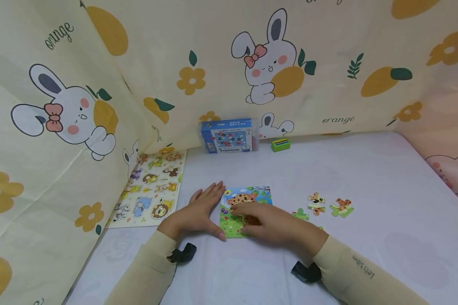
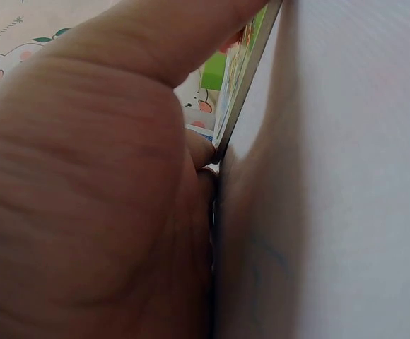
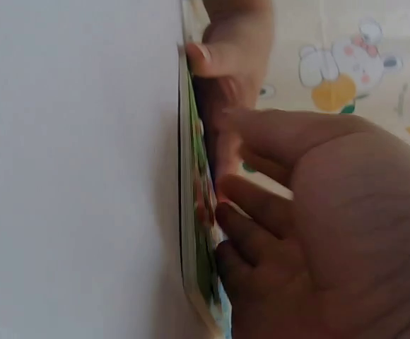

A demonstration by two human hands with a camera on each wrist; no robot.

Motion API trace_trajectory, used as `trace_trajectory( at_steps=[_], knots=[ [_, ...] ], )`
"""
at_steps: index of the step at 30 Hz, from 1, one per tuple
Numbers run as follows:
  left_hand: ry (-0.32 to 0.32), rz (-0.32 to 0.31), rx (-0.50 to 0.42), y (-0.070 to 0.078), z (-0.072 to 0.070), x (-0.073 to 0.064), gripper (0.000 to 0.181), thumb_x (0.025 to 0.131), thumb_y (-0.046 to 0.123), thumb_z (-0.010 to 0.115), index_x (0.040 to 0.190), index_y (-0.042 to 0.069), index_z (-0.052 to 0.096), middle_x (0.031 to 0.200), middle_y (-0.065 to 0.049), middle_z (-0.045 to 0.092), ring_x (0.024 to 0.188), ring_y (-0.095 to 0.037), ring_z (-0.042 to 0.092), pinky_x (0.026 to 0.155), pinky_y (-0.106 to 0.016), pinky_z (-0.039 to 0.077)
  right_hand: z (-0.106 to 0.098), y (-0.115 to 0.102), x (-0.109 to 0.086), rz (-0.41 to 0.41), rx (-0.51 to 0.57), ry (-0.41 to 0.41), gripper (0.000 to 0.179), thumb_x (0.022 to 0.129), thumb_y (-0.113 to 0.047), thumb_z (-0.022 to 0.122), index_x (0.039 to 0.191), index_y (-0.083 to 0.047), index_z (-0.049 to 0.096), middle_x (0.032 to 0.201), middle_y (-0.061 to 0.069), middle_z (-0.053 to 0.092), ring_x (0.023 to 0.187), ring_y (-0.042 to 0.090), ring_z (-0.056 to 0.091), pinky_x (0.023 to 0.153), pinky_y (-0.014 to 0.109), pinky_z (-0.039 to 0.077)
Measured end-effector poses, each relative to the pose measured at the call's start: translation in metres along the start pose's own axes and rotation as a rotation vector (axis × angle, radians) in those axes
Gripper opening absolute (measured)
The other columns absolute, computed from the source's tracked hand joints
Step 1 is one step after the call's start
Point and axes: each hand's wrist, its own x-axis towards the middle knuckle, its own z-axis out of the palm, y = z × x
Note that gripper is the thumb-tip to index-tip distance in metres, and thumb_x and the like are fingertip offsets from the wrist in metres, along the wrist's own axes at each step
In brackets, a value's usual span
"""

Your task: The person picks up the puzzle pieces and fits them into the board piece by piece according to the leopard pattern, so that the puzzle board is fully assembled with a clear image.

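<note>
A small square jigsaw puzzle (image 1: 233, 231) with a spotted leopard on green grass lies flat on the table. My left hand (image 1: 198, 214) rests along its left side, fingers stretched forward and thumb at the near left corner. Over the puzzle's middle and right is my right hand (image 1: 275, 222), covering part of the picture. In the right wrist view, the fingertips (image 3: 226, 212) of that hand meet the puzzle's face, and its thumb stands apart from them. I see no piece held in either hand. The board's edge (image 2: 251, 70) shows beside the left thumb in the left wrist view.
Loose puzzle pieces (image 1: 316, 203) lie to the right, one piece (image 1: 300, 214) close to the right hand. A sheet of animal pictures (image 1: 149, 190) lies at the left. A blue puzzle box (image 1: 229, 135) and a green sharpener-like block (image 1: 280, 145) stand by the back cloth.
</note>
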Motion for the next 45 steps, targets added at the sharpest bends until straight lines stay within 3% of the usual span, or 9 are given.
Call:
trace_trajectory(
  at_steps=[7,12,18,21,26,35,41,45],
  knots=[
    [0.007,-0.005,-0.014,-0.003,0.003,0.000,0.152,0.065,0.070,0.097,0.176,0.012,0.012,0.182,0.001,0.001,0.165,-0.019,-0.006,0.129,-0.050,-0.007,-0.014,0.011,-0.007,-0.012,0.245,0.209,0.039,0.112,-0.023,0.063,0.149,-0.009,0.066,0.150,0.004,0.065,0.140,0.030,0.058,0.117,0.060,0.043],
    [0.008,-0.007,-0.005,-0.003,0.003,0.001,0.153,0.064,0.071,0.097,0.176,0.012,0.011,0.182,0.001,0.000,0.165,-0.019,-0.007,0.129,-0.050,-0.007,-0.030,0.018,-0.022,0.004,0.425,0.305,0.038,0.115,-0.022,0.057,0.148,-0.003,0.063,0.148,0.014,0.064,0.140,0.035,0.056,0.116,0.062,0.042],
    [0.008,-0.011,0.000,-0.003,0.003,0.001,0.154,0.063,0.072,0.097,0.176,0.012,0.011,0.182,0.001,0.000,0.165,-0.019,-0.007,0.129,-0.050,-0.007,-0.051,0.033,-0.046,0.003,0.498,0.352,0.040,0.119,-0.023,0.047,0.151,-0.004,0.058,0.151,0.024,0.059,0.132,0.045,0.061,0.107,0.046,0.055],
    [0.003,-0.010,0.002,-0.002,0.003,0.001,0.154,0.064,0.071,0.097,0.176,0.012,0.010,0.182,0.001,0.000,0.165,-0.019,-0.008,0.129,-0.050,-0.007,-0.061,0.042,-0.059,-0.005,0.491,0.381,0.041,0.119,-0.022,0.043,0.152,-0.002,0.057,0.148,0.028,0.058,0.128,0.042,0.063,0.103,0.038,0.057],
    [-0.006,-0.012,0.003,-0.002,0.003,0.001,0.154,0.064,0.070,0.097,0.176,0.012,0.008,0.182,0.001,-0.002,0.165,-0.019,-0.008,0.129,-0.051,-0.008,-0.075,0.055,-0.083,-0.012,0.463,0.434,0.042,0.120,-0.019,0.036,0.153,0.000,0.055,0.144,0.030,0.059,0.124,0.034,0.065,0.100,0.034,0.058],
    [0.005,-0.009,-0.005,0.001,0.001,-0.001,0.152,0.066,0.068,0.098,0.176,0.011,0.010,0.182,0.000,0.000,0.165,-0.021,-0.008,0.129,-0.053,-0.008,-0.097,0.082,-0.110,0.013,0.438,0.506,0.046,0.121,-0.021,0.030,0.157,-0.004,0.052,0.144,0.022,0.062,0.126,0.028,0.064,0.100,0.028,0.055],
    [0.008,-0.007,-0.006,0.000,0.001,-0.001,0.152,0.066,0.068,0.098,0.176,0.010,0.010,0.182,-0.001,0.000,0.165,-0.022,-0.007,0.129,-0.054,-0.008,-0.104,0.096,-0.117,0.068,0.400,0.487,0.046,0.121,-0.024,0.033,0.160,-0.009,0.050,0.145,0.018,0.064,0.127,0.022,0.064,0.101,0.024,0.053],
    [-0.002,-0.019,-0.002,0.000,0.001,0.000,0.153,0.066,0.071,0.096,0.176,0.013,0.007,0.181,0.002,-0.003,0.165,-0.019,-0.009,0.129,-0.050,-0.008,-0.108,0.104,-0.119,0.142,0.318,0.440,0.048,0.119,-0.024,0.040,0.162,-0.004,0.044,0.144,0.022,0.063,0.126,0.017,0.066,0.099,0.020,0.052]
  ],
)
